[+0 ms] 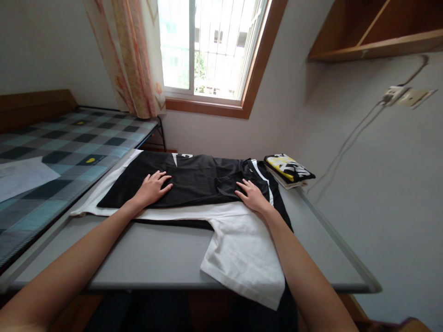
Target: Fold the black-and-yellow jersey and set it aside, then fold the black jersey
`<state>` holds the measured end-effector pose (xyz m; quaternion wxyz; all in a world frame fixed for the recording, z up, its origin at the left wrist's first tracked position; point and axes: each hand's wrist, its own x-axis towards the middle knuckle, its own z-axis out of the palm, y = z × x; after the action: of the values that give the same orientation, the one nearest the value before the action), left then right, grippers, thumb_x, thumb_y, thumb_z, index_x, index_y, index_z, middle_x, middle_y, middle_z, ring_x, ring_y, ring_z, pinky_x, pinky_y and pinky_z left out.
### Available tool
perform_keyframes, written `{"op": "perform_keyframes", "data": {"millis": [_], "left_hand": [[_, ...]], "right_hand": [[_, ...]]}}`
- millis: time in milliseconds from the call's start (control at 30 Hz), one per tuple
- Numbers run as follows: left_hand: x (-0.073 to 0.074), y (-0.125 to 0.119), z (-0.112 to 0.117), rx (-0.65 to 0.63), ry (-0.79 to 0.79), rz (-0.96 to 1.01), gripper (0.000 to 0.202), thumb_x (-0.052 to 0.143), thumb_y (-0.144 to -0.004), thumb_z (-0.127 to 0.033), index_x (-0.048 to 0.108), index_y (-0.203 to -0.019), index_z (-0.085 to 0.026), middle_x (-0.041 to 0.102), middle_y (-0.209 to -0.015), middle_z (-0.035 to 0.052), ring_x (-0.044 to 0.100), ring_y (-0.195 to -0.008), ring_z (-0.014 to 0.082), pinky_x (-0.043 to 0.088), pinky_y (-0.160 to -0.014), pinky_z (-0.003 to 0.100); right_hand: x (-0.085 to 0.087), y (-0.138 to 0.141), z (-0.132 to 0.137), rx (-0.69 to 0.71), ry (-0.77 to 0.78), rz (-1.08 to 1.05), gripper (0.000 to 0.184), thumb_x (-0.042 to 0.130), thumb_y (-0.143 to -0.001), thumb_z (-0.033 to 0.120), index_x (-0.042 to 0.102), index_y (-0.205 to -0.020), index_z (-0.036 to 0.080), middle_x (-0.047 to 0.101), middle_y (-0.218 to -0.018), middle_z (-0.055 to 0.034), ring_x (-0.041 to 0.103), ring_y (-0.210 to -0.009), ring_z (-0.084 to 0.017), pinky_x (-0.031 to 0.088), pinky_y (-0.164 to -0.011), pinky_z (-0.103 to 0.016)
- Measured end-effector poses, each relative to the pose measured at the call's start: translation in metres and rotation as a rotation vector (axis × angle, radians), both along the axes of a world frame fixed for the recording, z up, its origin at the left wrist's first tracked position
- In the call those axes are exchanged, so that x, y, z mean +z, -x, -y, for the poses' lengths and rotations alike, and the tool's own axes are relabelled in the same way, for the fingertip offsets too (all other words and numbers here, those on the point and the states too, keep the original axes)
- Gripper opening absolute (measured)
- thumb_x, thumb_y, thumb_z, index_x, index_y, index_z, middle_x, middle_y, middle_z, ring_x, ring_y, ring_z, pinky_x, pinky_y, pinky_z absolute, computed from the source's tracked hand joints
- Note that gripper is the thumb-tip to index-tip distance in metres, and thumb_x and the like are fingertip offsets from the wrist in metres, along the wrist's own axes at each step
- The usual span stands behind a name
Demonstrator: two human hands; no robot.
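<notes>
Black knit fabric taking both palms: left hand (152,186) lying flat, fingers spread, pressing the black short-sleeved jersey shirt (187,180) near its middle; right hand (252,195) lying flat too, pressing by the collar end, just where a folded-over flap is sitting. Nothing grasped, both hands open, only pushing down.

Shirt lying lengthwise across the grey flat-topped table (152,253), resting on a white cotton T-shirt (242,253) spread beneath it, one white sleeve hanging over the near edge.

Judging progress: black shirt looking partly folded, one side turned in, being smoothed; remaining folds outstanding, white shirt untouched so far. One folded yellow-and-black printed garment (289,168) already sitting at the far right corner, apart from both hands.

Blue-checked bed cover (69,152) lying left of the table.
</notes>
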<state>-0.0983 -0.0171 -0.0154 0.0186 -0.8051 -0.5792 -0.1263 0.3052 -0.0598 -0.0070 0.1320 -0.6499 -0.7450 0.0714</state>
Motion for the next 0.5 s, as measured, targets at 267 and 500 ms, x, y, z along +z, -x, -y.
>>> {"op": "perform_keyframes", "data": {"millis": [267,500], "left_hand": [[0.0017,-0.0014,0.0006,0.007,0.019,-0.01,0.051,0.039,-0.096,-0.048,0.056,-0.134,-0.02,0.047,-0.148,0.0115,0.032,-0.143,0.0321,0.025,-0.115,0.053],[0.0022,-0.0014,0.0016,0.006,0.023,-0.002,0.051,0.039,-0.095,-0.048,0.056,-0.134,-0.019,0.046,-0.149,0.0118,0.032,-0.143,0.0318,0.025,-0.115,0.053]], "right_hand": [[0.0007,-0.0001,0.0003,0.006,-0.002,0.013,0.054,0.051,-0.095,0.043,0.052,-0.142,0.016,0.039,-0.153,-0.0153,0.031,-0.143,-0.032,0.028,-0.116,-0.045],[0.0004,-0.0007,-0.0003,0.008,0.0,0.007,0.054,0.051,-0.095,0.043,0.053,-0.142,0.016,0.039,-0.154,-0.015,0.031,-0.143,-0.032,0.027,-0.116,-0.045]]}}
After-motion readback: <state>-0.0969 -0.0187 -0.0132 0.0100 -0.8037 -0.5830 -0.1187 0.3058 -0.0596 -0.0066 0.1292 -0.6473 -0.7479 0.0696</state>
